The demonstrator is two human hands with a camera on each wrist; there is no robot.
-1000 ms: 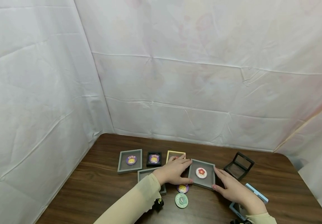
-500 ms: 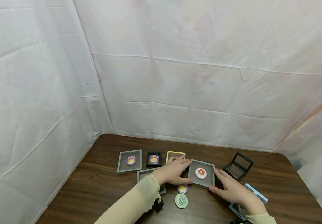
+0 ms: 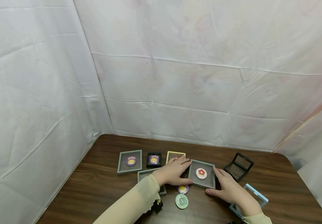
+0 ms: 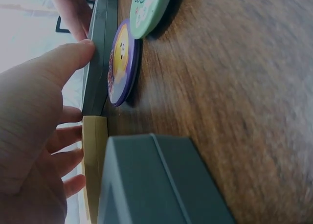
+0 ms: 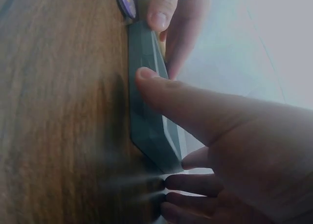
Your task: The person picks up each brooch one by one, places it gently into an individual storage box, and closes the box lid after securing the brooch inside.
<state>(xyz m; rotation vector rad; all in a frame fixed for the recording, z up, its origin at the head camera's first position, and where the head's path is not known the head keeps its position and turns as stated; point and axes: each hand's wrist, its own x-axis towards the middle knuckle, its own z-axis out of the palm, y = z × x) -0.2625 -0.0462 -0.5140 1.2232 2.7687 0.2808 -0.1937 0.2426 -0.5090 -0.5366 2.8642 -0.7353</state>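
Note:
A grey square display frame [image 3: 193,181] with a clear film holds a white pin badge [image 3: 201,173] with a red flower. It lies between both hands. My left hand [image 3: 173,172] spans its left side, thumb at the front left corner, fingers reaching over a yellow frame [image 3: 176,153]. My right hand [image 3: 229,187] is at its right side. In the right wrist view the thumb [image 5: 171,94] lies along the grey frame's front side [image 5: 146,106], and the other fingers are at the right corner. A purple badge [image 4: 122,62] and a green badge [image 3: 181,201] lie in front.
To the left are another grey frame [image 3: 119,165] and a small black frame [image 3: 154,165], each holding a purple badge. A third grey frame [image 3: 142,174] sits partly under the left forearm. At right stand an opened black frame [image 3: 239,167] and an opened light-blue frame [image 3: 261,199].
My right thumb has slid left along the grey frame's front side, and that hand has turned a little. More of the light-blue frame shows. The left hand has stayed in place.

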